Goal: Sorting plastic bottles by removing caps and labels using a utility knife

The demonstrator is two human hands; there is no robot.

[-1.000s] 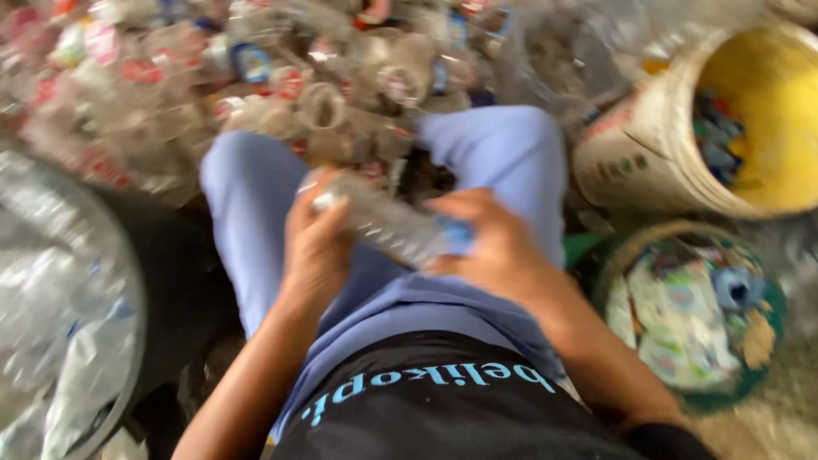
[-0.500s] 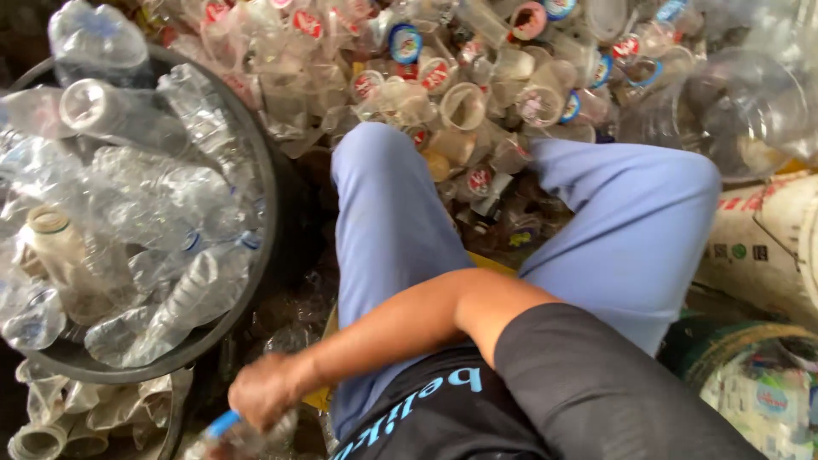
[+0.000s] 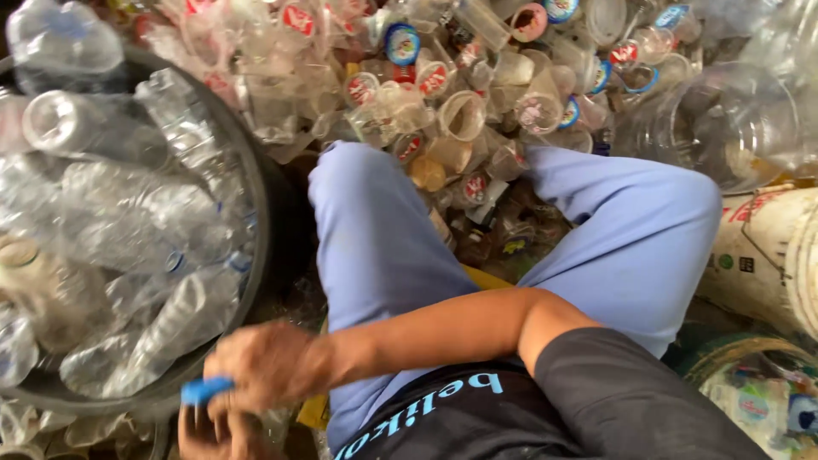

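Observation:
My right hand (image 3: 264, 366) reaches across my body to the lower left, beside the rim of a big dark basin (image 3: 260, 213) full of clear plastic bottles (image 3: 128, 221). Its fingers are closed on a small blue plastic piece (image 3: 204, 390), a cap or a label strip. My left hand (image 3: 213, 436) lies just below it at the frame's bottom edge, mostly cut off, fingers touching the same spot. A bit of crumpled clear plastic (image 3: 274, 419) shows under the right hand. What the left hand holds is hidden.
My knees in light blue trousers (image 3: 375, 247) spread over a heap of clear plastic cups (image 3: 460, 111) with red and blue lids. A white bucket (image 3: 767, 255) lies at the right, a round tub of scraps (image 3: 758, 400) at the lower right.
Both hands have left my lap, where they held a clear bottle, and swung down to the lower left beside the basin. My view has turned left.

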